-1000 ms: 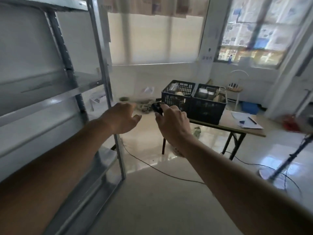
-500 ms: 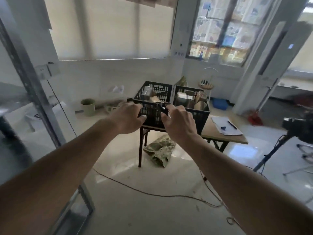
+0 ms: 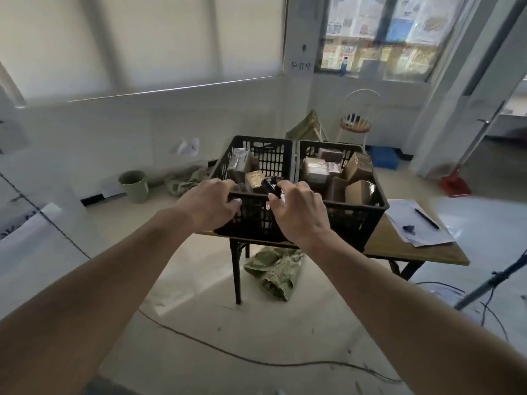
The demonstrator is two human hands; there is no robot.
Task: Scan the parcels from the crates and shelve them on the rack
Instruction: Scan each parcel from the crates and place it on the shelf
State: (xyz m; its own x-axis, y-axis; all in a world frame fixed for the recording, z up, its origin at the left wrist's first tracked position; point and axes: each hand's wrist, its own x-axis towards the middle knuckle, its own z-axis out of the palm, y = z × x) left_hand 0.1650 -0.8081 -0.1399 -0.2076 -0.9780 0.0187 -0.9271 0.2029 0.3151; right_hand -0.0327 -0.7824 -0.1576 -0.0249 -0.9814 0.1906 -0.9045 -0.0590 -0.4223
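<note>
Left hand: centre of frame, arm stretched forward; fingers curled downward with nothing seen inside them; whether they touch the crate rim behind them, cannot tell.
Right hand: just right of the left hand, fingers clenched round a small black scanner that sticks up above the knuckles.
Left crate: black plastic, lattice walls, centre of frame on the table; holds a few parcels, one upright at its far left, a brown one near the scanner.
Right crate: same type, touching the left crate side by side; packed fuller with brown cardboard boxes and taped packets, several tilted.
Table: wooden top, dark legs, centre right of frame; crates sit on its left end.
Papers: on the table to the right of the crates, a pen lying on them.
Floor: pale and glossy; a green sack lies under the table, a cable runs across the lower frame.
Bucket: green, on the floor by the wall, left of centre.
Stool: behind the crates, upper right of centre, under the window.
Rack: not in frame.
</note>
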